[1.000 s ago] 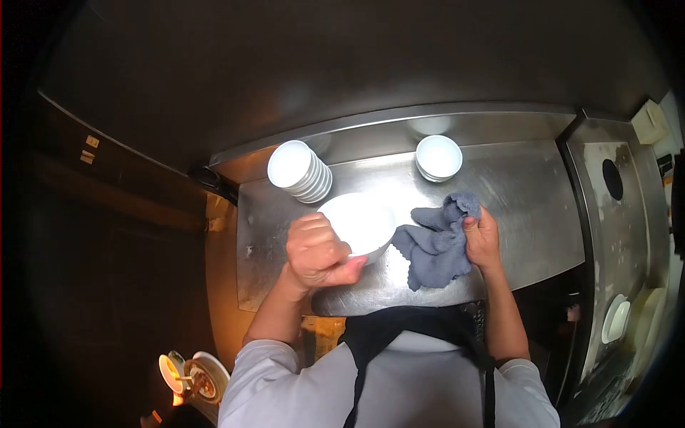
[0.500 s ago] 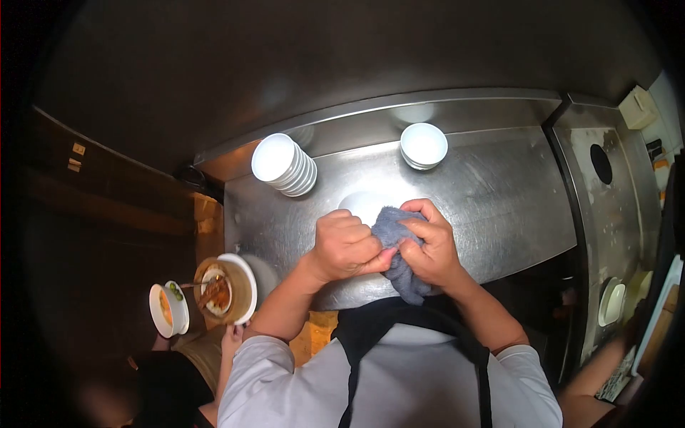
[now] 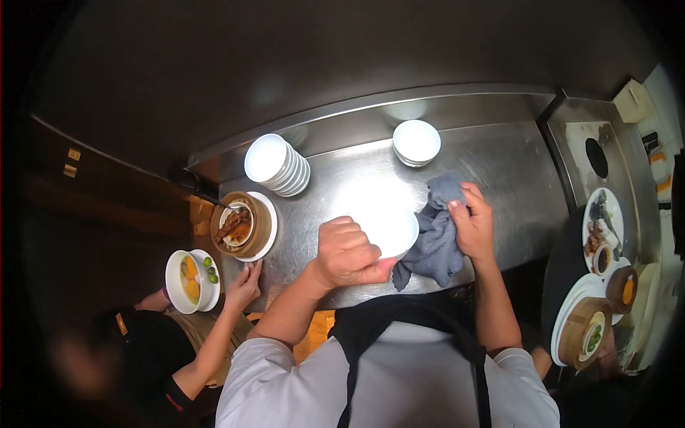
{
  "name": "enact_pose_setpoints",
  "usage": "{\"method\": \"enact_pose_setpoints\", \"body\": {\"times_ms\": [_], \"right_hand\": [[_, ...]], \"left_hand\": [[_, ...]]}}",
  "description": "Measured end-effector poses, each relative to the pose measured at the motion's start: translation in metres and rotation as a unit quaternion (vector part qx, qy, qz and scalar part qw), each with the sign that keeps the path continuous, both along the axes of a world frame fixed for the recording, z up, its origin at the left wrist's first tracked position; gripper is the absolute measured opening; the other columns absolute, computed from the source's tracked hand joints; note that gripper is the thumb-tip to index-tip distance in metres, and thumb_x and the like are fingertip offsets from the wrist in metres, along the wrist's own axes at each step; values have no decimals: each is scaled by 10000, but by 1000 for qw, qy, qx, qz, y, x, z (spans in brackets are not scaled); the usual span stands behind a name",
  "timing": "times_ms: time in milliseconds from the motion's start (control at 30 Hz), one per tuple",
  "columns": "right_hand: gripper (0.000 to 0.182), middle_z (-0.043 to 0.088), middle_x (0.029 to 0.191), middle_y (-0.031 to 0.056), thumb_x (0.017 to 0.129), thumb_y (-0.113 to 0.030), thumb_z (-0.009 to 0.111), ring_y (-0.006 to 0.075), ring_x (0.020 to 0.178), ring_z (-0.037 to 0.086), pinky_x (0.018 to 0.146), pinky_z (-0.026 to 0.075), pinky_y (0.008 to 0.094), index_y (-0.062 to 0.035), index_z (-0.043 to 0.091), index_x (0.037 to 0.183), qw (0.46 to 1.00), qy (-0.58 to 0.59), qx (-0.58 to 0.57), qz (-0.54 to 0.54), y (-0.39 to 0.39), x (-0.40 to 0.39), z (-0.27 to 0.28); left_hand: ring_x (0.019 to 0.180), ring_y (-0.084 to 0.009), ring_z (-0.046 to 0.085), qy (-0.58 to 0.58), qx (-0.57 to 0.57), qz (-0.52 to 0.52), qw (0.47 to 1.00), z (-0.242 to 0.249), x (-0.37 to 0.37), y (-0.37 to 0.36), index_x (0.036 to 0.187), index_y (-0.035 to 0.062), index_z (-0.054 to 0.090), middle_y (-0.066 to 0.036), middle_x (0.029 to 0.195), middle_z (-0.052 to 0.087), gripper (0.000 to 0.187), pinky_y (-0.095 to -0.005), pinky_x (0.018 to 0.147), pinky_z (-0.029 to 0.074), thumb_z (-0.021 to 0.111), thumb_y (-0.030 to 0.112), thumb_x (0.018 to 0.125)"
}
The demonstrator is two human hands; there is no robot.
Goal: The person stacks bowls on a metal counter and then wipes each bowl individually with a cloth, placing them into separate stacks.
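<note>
My left hand (image 3: 348, 251) is closed on a white bowl (image 3: 404, 235) tilted over the counter, its thumb along the near rim; glare washes out part of the bowl. In my right hand (image 3: 474, 221) is a blue-grey cloth (image 3: 437, 246), pinched by an upper corner. The cloth hangs loosely between the right hand and the bowl, touching the bowl's right side. Farther back stand a tall, leaning stack of white bowls (image 3: 280, 165) to the left and a shorter stack of white bowls (image 3: 416, 145) to the right.
On the steel counter's (image 3: 514, 164) left end, a co-worker's hand (image 3: 244, 287) touches a white plate (image 3: 268, 235) bearing a round wooden container (image 3: 222, 227) of food. That person also carries a soup bowl (image 3: 175, 282). A dark tray (image 3: 560, 274) with several dishes is at right.
My right hand has moved right, drawing the cloth away from my left hand and spreading it. The co-worker's plate has moved onto the counter. A loaded tray has appeared at right.
</note>
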State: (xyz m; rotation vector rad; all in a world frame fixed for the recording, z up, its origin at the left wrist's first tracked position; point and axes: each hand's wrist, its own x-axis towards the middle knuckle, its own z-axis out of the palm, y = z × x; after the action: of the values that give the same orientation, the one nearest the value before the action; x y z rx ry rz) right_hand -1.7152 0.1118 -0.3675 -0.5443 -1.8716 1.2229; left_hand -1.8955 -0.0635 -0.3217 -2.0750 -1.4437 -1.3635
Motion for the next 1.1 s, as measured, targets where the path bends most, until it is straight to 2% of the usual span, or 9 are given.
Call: {"method": "enact_pose_setpoints", "body": {"times_ms": [100,167,233,300,367,533,733,1033,1100], "right_hand": [[199,624,1026,136,867,-101,620,199,941,598,826,468,335,14,678,1019,982,-136,107,-76,2,0,-5],[206,630,993,122,855,-82,634,176,897,604,776,476,318,2,683,1036,919,-226,295,-130,-1,2,17],[222,639,938,101,842,-59,647,144,838,603,721,475,290,-6,686,1054,943,-211,247,-70,-10,-1,44],[245,650,862,71,829,-34,661,102,763,596,661,465,249,-11,687,1071,989,-93,-66,92,-27,2,70],[257,645,760,22,823,-13,669,44,677,558,606,433,197,-12,686,1079,943,-81,-223,232,-40,7,77],[125,624,662,3,811,-18,647,21,592,545,531,436,197,7,694,924,943,-115,-204,239,-45,-8,88],[93,613,642,3,796,-4,641,24,563,543,503,431,201,10,676,881,936,-136,-205,253,-49,-8,93],[126,609,659,-6,796,45,602,14,572,528,502,409,190,10,680,888,902,-151,-311,260,-32,-24,112],[161,622,701,5,817,47,590,15,597,532,523,413,184,11,674,949,893,-120,-327,284,-27,-25,111]], "left_hand": [[416,-165,399,-6,-3,10,1000,2,-1,-4,566,120,537,3,503,380,272,-287,442,316,797,175,624],[415,-164,397,-20,-18,18,999,19,-2,-4,568,120,537,4,499,375,273,-288,441,313,798,177,626],[414,-162,396,-23,-29,23,999,30,-6,-4,571,121,539,7,498,373,273,-288,442,311,799,180,628],[416,-159,395,-26,-48,20,998,36,-6,-6,576,122,543,11,500,374,270,-288,443,311,801,182,632],[418,-152,394,-9,-35,14,999,25,-1,-3,580,126,544,17,500,371,272,-287,442,304,802,187,640],[419,-140,381,23,-46,13,999,39,-5,-1,584,136,539,28,505,358,278,-282,441,282,803,193,652],[421,-128,366,43,-48,12,998,45,-3,-9,584,140,527,32,514,334,290,-275,440,268,806,190,645],[425,-126,365,10,-91,-3,996,71,-22,11,589,138,534,35,520,330,279,-273,442,266,807,185,628],[426,-124,372,3,-96,-8,995,72,-25,13,589,139,539,35,520,333,271,-272,443,269,804,181,627]]}}
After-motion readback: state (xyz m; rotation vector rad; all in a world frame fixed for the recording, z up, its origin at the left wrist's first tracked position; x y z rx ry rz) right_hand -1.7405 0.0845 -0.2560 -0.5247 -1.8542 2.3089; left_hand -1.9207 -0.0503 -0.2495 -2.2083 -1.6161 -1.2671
